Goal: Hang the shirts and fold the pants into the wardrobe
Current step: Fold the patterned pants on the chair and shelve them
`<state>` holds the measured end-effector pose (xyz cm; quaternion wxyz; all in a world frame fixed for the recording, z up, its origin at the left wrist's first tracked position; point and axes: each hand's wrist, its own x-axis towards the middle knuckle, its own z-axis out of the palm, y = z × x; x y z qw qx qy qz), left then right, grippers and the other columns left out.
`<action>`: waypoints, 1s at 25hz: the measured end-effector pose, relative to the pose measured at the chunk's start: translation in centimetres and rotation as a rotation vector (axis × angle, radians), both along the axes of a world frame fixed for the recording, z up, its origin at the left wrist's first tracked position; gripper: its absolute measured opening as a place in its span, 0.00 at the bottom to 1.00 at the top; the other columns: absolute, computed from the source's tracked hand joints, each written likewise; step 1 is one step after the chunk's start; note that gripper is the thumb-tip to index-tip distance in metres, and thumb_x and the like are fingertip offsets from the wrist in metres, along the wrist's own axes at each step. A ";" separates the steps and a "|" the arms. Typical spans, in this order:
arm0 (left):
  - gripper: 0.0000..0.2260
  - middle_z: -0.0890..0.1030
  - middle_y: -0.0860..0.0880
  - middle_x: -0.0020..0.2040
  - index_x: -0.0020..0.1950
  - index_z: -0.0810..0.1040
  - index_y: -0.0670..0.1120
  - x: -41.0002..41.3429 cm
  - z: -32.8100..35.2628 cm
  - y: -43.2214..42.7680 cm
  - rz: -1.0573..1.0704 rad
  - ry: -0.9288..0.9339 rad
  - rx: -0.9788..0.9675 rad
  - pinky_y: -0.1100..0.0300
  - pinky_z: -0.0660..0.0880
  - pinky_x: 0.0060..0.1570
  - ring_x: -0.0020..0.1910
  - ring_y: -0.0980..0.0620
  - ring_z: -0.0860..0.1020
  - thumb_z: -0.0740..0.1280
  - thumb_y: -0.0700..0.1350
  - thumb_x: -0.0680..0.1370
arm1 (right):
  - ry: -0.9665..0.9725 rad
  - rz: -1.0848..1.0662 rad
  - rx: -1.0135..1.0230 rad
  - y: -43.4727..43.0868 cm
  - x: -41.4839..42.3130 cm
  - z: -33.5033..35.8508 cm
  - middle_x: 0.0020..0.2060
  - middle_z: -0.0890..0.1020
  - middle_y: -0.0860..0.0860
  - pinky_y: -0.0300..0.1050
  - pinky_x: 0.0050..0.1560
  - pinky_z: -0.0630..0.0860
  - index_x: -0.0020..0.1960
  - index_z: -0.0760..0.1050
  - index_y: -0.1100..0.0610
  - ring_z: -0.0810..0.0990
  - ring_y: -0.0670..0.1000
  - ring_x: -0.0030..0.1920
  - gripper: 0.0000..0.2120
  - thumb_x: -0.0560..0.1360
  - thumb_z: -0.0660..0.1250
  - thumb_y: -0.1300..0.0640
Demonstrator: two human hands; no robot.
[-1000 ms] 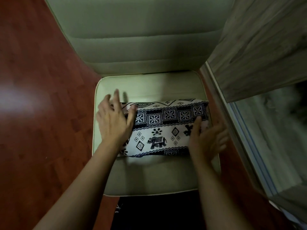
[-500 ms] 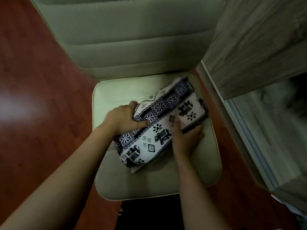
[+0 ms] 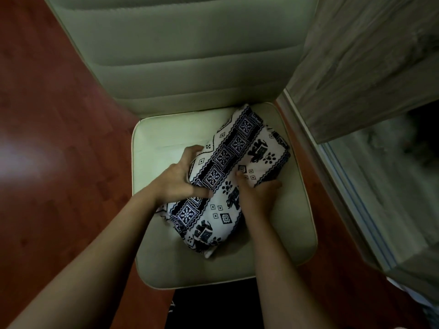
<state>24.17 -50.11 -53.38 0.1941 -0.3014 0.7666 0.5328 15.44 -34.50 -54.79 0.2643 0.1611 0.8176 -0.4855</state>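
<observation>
The folded pants (image 3: 228, 176), white with a dark blue elephant and flower print, lie as a thick bundle on the pale green chair seat (image 3: 166, 257), turned diagonally from near left to far right. My left hand (image 3: 180, 179) grips the bundle's left edge, thumb on top. On the bundle's right side sits my right hand (image 3: 257, 193), its fingers curled around the near edge and its thumb pressing on the cloth. The underside of the pants is hidden.
The chair's padded backrest (image 3: 190, 55) rises behind the seat. The wardrobe's grey wood-grain panel (image 3: 365, 62) and its sliding-door track (image 3: 351, 200) stand close on the right. Red-brown wooden floor (image 3: 59, 162) lies to the left. Dark fabric (image 3: 209, 305) shows below the seat.
Both hands went from resting flat and open on the pants to gripping them. The bundle has been turned from lying crosswise to a diagonal, its right end swinging away from me.
</observation>
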 end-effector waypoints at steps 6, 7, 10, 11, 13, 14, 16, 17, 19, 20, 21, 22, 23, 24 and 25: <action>0.51 0.51 0.71 0.73 0.72 0.39 0.69 2.9 -0.2 -0.4 -0.114 0.103 0.064 0.71 0.55 0.68 0.72 0.69 0.53 0.77 0.51 0.66 | 0.134 0.132 -0.240 1.5 1.2 -0.3 0.68 0.65 0.50 0.40 0.58 0.76 0.70 0.59 0.47 0.72 0.48 0.62 0.37 0.68 0.72 0.66; 0.49 0.55 0.61 0.75 0.72 0.42 0.70 3.3 -0.5 -0.1 -0.174 0.092 -0.052 0.65 0.59 0.68 0.72 0.60 0.59 0.75 0.58 0.66 | 0.097 0.145 -0.241 1.4 1.0 -0.2 0.67 0.67 0.51 0.42 0.57 0.77 0.65 0.64 0.45 0.73 0.49 0.61 0.32 0.69 0.73 0.65; 0.39 0.66 0.58 0.71 0.68 0.56 0.69 4.0 -0.9 0.7 -0.086 0.116 -0.091 0.55 0.65 0.67 0.64 0.53 0.70 0.75 0.60 0.65 | -0.053 0.151 -0.343 0.7 0.4 -0.2 0.61 0.75 0.50 0.52 0.59 0.77 0.52 0.72 0.39 0.75 0.51 0.60 0.22 0.68 0.73 0.63; 0.36 0.67 0.61 0.70 0.67 0.59 0.67 4.1 -0.9 0.8 -0.037 0.134 -0.028 0.55 0.65 0.67 0.63 0.56 0.71 0.76 0.57 0.65 | -0.040 0.177 -0.355 0.7 0.0 -0.2 0.60 0.76 0.48 0.54 0.60 0.76 0.51 0.73 0.39 0.75 0.50 0.60 0.22 0.68 0.73 0.63; 0.34 0.67 0.64 0.68 0.67 0.64 0.65 4.3 -0.9 0.8 -0.005 0.165 0.061 0.57 0.63 0.69 0.66 0.62 0.68 0.76 0.55 0.65 | 0.035 0.306 -0.330 0.8 -1.0 -0.1 0.59 0.75 0.43 0.49 0.63 0.73 0.53 0.73 0.41 0.73 0.47 0.62 0.22 0.68 0.73 0.63; 0.34 0.68 0.63 0.68 0.67 0.65 0.64 4.4 -0.9 0.8 -0.002 0.176 0.077 0.57 0.62 0.70 0.68 0.63 0.65 0.75 0.56 0.65 | 0.066 0.394 -0.305 0.9 -1.6 -0.2 0.61 0.73 0.42 0.43 0.63 0.71 0.56 0.73 0.42 0.71 0.46 0.64 0.23 0.68 0.73 0.63; 0.34 0.68 0.60 0.69 0.67 0.65 0.66 4.8 -1.0 0.9 0.033 0.176 0.072 0.59 0.59 0.71 0.69 0.65 0.63 0.76 0.56 0.65 | 0.115 0.561 -0.244 1.1 -2.5 -0.9 0.67 0.69 0.48 0.36 0.63 0.66 0.65 0.69 0.43 0.67 0.46 0.67 0.30 0.68 0.73 0.63; 0.35 0.68 0.60 0.69 0.68 0.65 0.66 4.9 -1.1 1.0 0.071 0.169 0.084 0.60 0.58 0.71 0.70 0.65 0.62 0.77 0.53 0.65 | 0.145 0.618 -0.210 1.1 -2.7 -1.1 0.69 0.66 0.50 0.35 0.64 0.64 0.69 0.65 0.44 0.65 0.46 0.68 0.34 0.69 0.73 0.63; 0.36 0.67 0.62 0.70 0.70 0.66 0.64 4.9 -0.9 1.2 0.145 0.153 0.140 0.58 0.61 0.71 0.70 0.67 0.62 0.77 0.46 0.67 | 0.191 0.676 -0.152 0.9 -2.6 -1.1 0.72 0.62 0.52 0.36 0.65 0.60 0.73 0.58 0.45 0.62 0.45 0.69 0.38 0.70 0.72 0.62; 0.35 0.68 0.62 0.70 0.70 0.67 0.63 4.8 -0.5 1.3 0.159 0.146 0.159 0.57 0.65 0.69 0.70 0.67 0.62 0.77 0.43 0.68 | 0.209 0.689 -0.139 0.9 -2.5 -0.7 0.72 0.61 0.53 0.36 0.66 0.59 0.74 0.56 0.45 0.61 0.45 0.70 0.38 0.71 0.71 0.61; 0.35 0.68 0.63 0.69 0.70 0.67 0.63 4.7 0.2 1.4 0.160 0.144 0.168 0.56 0.68 0.67 0.70 0.67 0.62 0.77 0.42 0.68 | 0.225 0.694 -0.141 1.0 -2.3 0.1 0.72 0.60 0.53 0.36 0.67 0.58 0.75 0.55 0.45 0.60 0.45 0.70 0.38 0.72 0.71 0.62; 0.36 0.68 0.64 0.68 0.70 0.66 0.63 4.4 1.4 1.5 0.150 0.154 0.168 0.57 0.69 0.66 0.69 0.68 0.62 0.76 0.41 0.68 | 0.250 0.688 -0.151 1.2 -2.4 1.4 0.73 0.60 0.53 0.37 0.68 0.57 0.75 0.55 0.46 0.59 0.45 0.71 0.38 0.72 0.70 0.62; 0.36 0.68 0.65 0.67 0.70 0.66 0.62 4.1 2.7 1.6 0.142 0.161 0.163 0.59 0.69 0.66 0.68 0.70 0.62 0.76 0.41 0.69 | 0.270 0.680 -0.154 1.4 -2.5 2.7 0.73 0.59 0.52 0.38 0.69 0.57 0.75 0.55 0.47 0.57 0.44 0.71 0.38 0.72 0.70 0.63; 0.36 0.68 0.66 0.66 0.71 0.65 0.62 3.7 4.2 1.7 0.136 0.176 0.155 0.61 0.69 0.65 0.66 0.73 0.62 0.76 0.40 0.69 | 0.295 0.671 -0.152 1.5 -2.8 4.2 0.73 0.59 0.52 0.39 0.70 0.56 0.75 0.55 0.47 0.56 0.43 0.71 0.38 0.72 0.70 0.63; 0.36 0.68 0.66 0.65 0.70 0.65 0.62 2.8 6.5 1.6 0.121 0.205 0.144 0.64 0.68 0.65 0.65 0.74 0.63 0.76 0.40 0.69 | 0.332 0.654 -0.147 1.8 -3.6 6.7 0.74 0.58 0.52 0.39 0.70 0.55 0.75 0.54 0.47 0.55 0.41 0.71 0.38 0.72 0.70 0.63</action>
